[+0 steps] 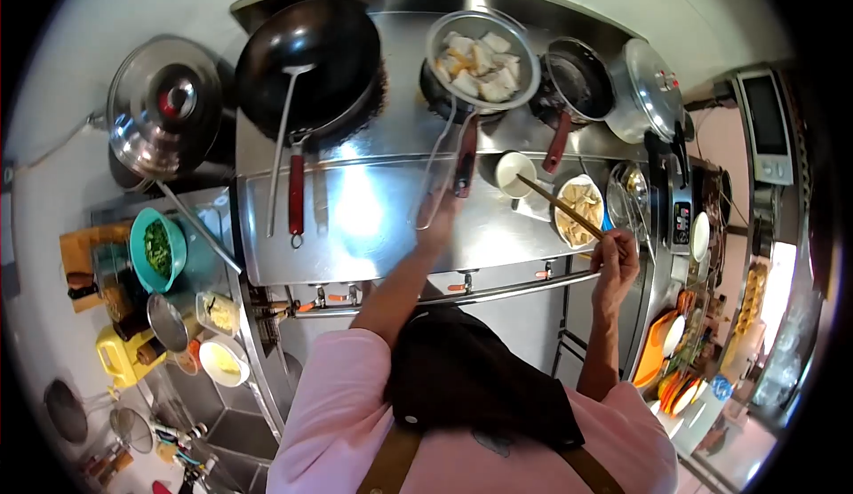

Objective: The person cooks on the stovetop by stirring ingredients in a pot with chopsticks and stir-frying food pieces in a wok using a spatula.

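Observation:
My left hand (436, 214), partly blurred, is closed on the long wire handle of a strainer (528, 50). Pale chunks of food (481, 66) fill the strainer, which is over a dark pan on the stove; that pan's brown handle (466, 158) lies beside the wire one. In my right hand (617, 265) is a pair of long wooden chopsticks (566, 207), their tips at a small white cup (514, 172). Under the chopsticks stands a white bowl (578, 213) of pale sliced pieces. Whatever is inside the pan below the strainer is hidden.
Left on the stove is a black wok (340, 67) with a ladle (283, 152) in it. A saucepan (579, 76) and a lidded pot (641, 94) stand right. A teal bowl of greens (178, 250) sits far left. A rail (480, 293) runs along the front.

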A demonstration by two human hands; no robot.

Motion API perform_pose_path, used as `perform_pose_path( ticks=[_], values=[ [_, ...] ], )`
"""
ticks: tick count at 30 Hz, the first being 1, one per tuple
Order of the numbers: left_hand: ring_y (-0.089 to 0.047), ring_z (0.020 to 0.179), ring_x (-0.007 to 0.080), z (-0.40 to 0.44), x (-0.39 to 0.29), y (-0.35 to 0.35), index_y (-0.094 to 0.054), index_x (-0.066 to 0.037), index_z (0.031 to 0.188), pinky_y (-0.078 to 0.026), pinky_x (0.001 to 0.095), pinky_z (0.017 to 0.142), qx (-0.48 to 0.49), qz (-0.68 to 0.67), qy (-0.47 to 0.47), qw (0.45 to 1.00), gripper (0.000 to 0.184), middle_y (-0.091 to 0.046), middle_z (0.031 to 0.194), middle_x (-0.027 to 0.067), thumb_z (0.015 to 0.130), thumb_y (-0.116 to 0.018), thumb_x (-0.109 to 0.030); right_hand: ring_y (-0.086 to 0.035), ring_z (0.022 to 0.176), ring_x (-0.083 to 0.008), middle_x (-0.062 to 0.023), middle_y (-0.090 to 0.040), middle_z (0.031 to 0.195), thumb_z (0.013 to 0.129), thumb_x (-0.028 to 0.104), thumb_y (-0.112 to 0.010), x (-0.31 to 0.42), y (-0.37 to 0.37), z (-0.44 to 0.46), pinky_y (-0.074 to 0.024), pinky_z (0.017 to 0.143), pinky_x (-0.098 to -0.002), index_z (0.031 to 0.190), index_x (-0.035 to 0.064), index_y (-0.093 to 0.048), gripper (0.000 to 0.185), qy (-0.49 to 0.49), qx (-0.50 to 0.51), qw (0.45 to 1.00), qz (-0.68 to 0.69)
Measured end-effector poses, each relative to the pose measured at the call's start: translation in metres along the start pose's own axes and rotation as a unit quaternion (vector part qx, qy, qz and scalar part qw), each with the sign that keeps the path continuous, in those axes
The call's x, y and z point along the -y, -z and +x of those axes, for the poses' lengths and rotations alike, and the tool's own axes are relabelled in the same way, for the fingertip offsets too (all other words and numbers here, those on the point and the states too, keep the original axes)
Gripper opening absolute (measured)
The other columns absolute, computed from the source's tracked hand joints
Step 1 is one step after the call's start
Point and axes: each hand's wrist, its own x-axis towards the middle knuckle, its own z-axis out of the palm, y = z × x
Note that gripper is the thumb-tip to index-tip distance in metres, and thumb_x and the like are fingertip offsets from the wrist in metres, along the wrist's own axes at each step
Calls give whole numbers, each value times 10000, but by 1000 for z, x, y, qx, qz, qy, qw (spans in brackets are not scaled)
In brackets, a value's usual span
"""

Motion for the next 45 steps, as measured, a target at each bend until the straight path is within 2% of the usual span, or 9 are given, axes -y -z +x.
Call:
perform_pose_path(
  ticks=[3,10,15,17,18,22,28,38,45],
  values=[
    [-591,978,281,-34,2,59,-637,-78,1107,-484,367,827,24,203,-111,973,255,-612,1092,128,869,-608,-165,-401,490,-45,15,-501,609,982,141,-555,3,-16,-2,-294,458,-191,973,46,-575,98,-17,7,1000,4],
    [-554,907,328,-106,112,314,-483,-131,1415,-467,407,796,-131,463,168,860,441,-547,1022,205,976,-498,-181,-442,522,-55,-5,-543,644,947,120,-608,-1,-31,-13,-334,483,-204,970,36,-579,91,-34,26,998,48],
    [-528,1175,305,-102,-1,161,-399,-30,1439,-369,368,1047,-42,-232,303,924,483,-497,1364,207,1041,-405,-304,-455,522,-58,5,-532,636,936,108,-623,15,-12,-13,-341,484,-198,952,26,-590,90,-1,-41,998,50],
    [-447,1304,329,-123,33,59,-396,-52,1435,-363,403,1068,98,154,-51,982,466,-443,1435,182,1019,-420,-259,-452,519,-58,3,-529,636,943,100,-609,21,-6,-11,-340,480,-198,953,20,-591,83,10,-46,997,56],
    [-543,1186,355,-96,-25,36,-441,-45,1380,-463,413,967,135,30,126,982,432,-489,1351,204,976,-481,-195,-450,517,-58,3,-527,636,947,99,-601,25,-7,-8,-338,476,-197,955,17,-594,83,15,-53,997,58],
    [-667,933,327,-79,-63,-64,-460,-104,1369,-564,366,751,144,187,-108,966,467,-564,1217,156,909,-536,-134,-425,500,-40,22,-502,619,963,117,-587,45,-33,18,-310,452,-188,962,8,-607,111,91,-67,993,22],
    [-546,1114,366,-60,-40,9,-431,-102,1412,-477,438,926,252,125,-46,958,559,-563,1193,206,871,-570,-78,-562,610,-65,-11,-635,726,949,134,-614,60,-96,108,-445,535,-219,964,14,-645,125,134,-39,990,-20],
    [-621,888,254,-170,-4,267,-462,-5,1393,-522,361,756,-29,120,228,966,469,-595,1110,153,950,-569,-117,-661,747,-354,-166,-688,791,847,336,-658,4,-156,211,-528,664,-412,905,76,-670,267,217,178,921,-271],
    [-613,783,181,-264,6,304,-471,-5,1391,-494,316,716,-94,125,353,922,463,-645,900,100,968,-551,-175,-606,604,-85,-34,-660,705,909,237,-670,18,-142,212,-498,546,-242,928,11,-712,231,15,208,978,3]
  ],
)
